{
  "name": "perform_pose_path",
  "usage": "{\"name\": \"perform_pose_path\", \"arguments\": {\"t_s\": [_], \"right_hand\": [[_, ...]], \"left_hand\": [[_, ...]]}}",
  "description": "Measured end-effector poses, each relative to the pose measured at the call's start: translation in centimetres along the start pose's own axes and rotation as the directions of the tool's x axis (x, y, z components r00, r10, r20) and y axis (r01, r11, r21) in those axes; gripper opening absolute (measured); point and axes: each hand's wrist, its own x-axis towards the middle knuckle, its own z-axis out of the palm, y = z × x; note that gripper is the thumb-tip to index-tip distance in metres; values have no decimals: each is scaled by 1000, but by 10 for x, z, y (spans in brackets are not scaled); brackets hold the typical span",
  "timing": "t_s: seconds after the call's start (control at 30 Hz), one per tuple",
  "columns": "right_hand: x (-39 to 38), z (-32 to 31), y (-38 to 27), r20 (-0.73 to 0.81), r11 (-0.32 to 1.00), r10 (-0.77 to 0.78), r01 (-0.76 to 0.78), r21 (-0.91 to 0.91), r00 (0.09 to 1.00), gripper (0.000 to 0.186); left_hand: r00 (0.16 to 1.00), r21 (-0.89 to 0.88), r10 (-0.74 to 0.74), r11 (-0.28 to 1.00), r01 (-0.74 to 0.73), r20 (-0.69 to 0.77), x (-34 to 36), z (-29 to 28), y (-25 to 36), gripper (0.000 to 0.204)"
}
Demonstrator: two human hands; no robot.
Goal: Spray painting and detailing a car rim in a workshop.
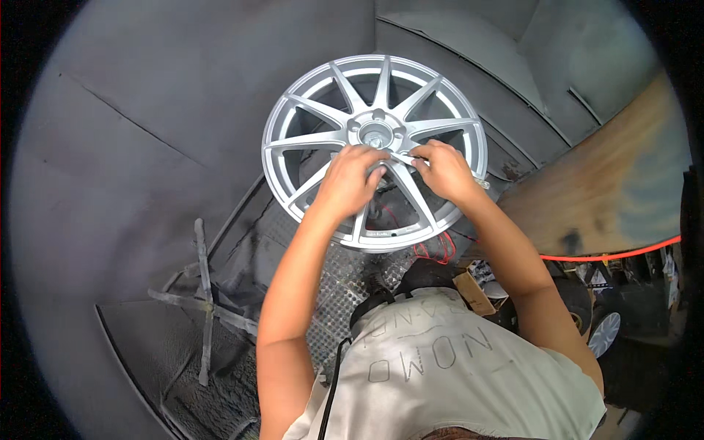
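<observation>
A silver multi-spoke car wheel rim [385, 94] is in front of me, its face turned up and its hub in the middle. My left hand [353, 176] is over the spokes at the near left of the hub, fingers curled and thumb bent inward. Just right of the hub's near edge is my right hand [444, 167], its fingertips pinched together. A short pale strip [400, 158] runs between the fingertips of both hands; its kind cannot be made out. Beneath my fingers, part of the hub's near edge and the spoke roots are hidden.
Grey sheeting [183, 95] covers the walls. A dusty cross-shaped stand [207, 301] is at the lower left. Red cord [444, 253] hangs below the rim, over a studded floor plate [334, 282]. To the right are a brown board [594, 183], an open carton [473, 293] and another wheel [605, 334].
</observation>
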Motion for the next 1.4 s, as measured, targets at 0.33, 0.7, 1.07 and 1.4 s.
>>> {"name": "perform_pose_path", "arguments": {"t_s": [0.33,0.7,1.07,1.4], "right_hand": [[13,2,-8,79,998,53,-51,-31,995,20],[17,1,-7,69,999,10,-8,-37,998,19],[14,6,-8,24,998,-35,36,-44,999,15],[16,5,-5,76,996,-43,48,-72,996,15]], "left_hand": [[970,217,151,957,-192,192,31,33,-48,40],[980,98,62,992,-81,187,29,36,-50,41],[986,70,19,997,-31,168,30,37,-50,35],[987,19,31,999,-34,157,31,39,-55,36]]}}
